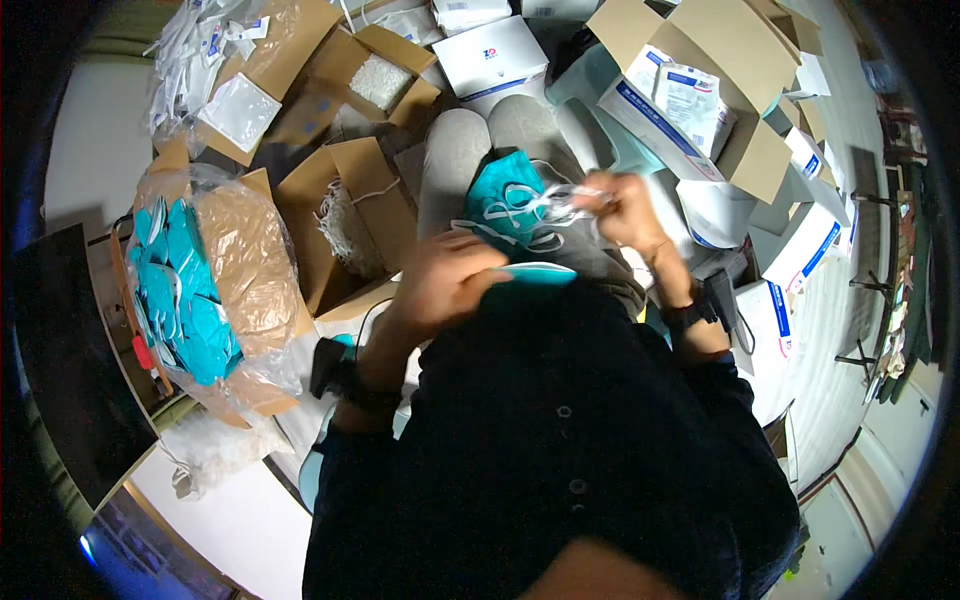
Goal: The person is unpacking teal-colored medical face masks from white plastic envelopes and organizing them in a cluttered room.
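On my lap, over grey trousers, rests a teal cup-shaped face mask (508, 185) with white straps bunched across it. My right hand (625, 212) is closed on a bundle of white elastic straps (560, 203), pulled out to the right of that mask. Close to my belly, my left hand (450, 280) pinches the edge of another teal face mask (540, 274), whose pale rim faces up. Its lower part is hidden against my dark shirt. Both hands are slightly blurred.
At left, a plastic-lined carton (245, 265) holds many teal masks (180, 290). Beside it, an open carton (315, 230) holds white straps (345, 230); another (415, 65) holds small white pieces. Ahead stands a white box (490, 60). White packets (690, 95) fill a carton at right.
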{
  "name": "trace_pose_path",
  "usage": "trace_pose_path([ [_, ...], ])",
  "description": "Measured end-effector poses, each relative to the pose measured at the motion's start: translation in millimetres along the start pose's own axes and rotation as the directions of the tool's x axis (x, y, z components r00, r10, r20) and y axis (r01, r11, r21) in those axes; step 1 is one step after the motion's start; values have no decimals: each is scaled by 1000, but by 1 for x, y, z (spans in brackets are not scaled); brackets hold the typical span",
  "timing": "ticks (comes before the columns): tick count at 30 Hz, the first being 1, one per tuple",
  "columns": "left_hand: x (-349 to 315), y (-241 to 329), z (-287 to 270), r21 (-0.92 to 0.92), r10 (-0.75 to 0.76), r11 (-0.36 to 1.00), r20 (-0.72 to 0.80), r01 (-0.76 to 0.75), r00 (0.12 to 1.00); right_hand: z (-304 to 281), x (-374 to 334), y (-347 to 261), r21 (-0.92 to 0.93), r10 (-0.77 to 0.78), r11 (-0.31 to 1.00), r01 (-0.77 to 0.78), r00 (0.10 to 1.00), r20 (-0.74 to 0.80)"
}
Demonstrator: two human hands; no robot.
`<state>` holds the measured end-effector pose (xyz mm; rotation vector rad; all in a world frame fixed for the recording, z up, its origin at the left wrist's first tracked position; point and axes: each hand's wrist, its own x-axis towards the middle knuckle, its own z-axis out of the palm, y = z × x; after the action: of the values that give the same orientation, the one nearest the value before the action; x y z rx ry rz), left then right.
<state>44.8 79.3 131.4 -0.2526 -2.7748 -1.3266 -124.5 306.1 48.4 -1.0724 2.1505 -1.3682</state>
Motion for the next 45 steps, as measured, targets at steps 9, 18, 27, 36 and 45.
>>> trace_pose_path([
  [9,-46,-44,-27,-255,-377,900,-52,353,925,11,18,-18,-216,189,959,-182,982,11],
  [18,-44,-65,8,-500,-470,758,26,419,882,57,28,6,-248,40,968,-32,999,29],
  [27,-10,-21,48,-563,-503,689,84,458,860,30,35,-31,514,500,705,-489,856,130],
  [36,17,-19,75,-547,-574,755,-286,360,768,60,16,-35,462,262,847,-261,963,64],
  [45,6,-19,71,-644,-495,722,-226,253,839,71,36,-26,-140,161,969,-203,951,-263],
])
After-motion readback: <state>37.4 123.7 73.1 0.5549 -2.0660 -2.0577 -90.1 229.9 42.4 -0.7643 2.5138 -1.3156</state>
